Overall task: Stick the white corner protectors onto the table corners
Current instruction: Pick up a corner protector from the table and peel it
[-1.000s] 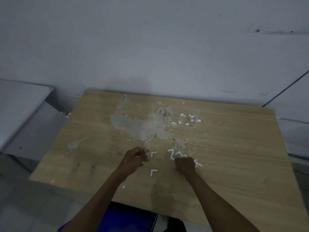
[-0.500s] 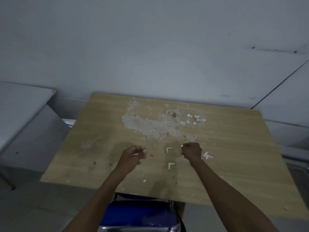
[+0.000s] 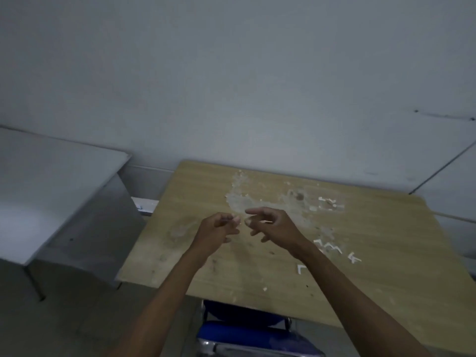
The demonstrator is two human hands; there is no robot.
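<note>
Chair [image 3: 247, 333], blue, bottom centre, tucked under worktop [image 3: 386, 292] near edge. Protectors [image 3: 328, 247] scattered lower right of centre, loose on wood; one L-piece [image 3: 300, 269] nearest. Both hands raised mid-frame, fingertips nearly meeting. Left hand [image 3: 219, 231]: thumb and forefinger pinched together, something small between them perhaps, too blurred to tell. Right hand [image 3: 275, 225]: fingers spread, loosely curled, holding nothing seen. Protectors likely light, thin, slightly flexible, sticky-backed; best pinched by edges of one leg. Further scraps [image 3: 328, 202] near glue patch [image 3: 247, 202] upper centre.
</note>
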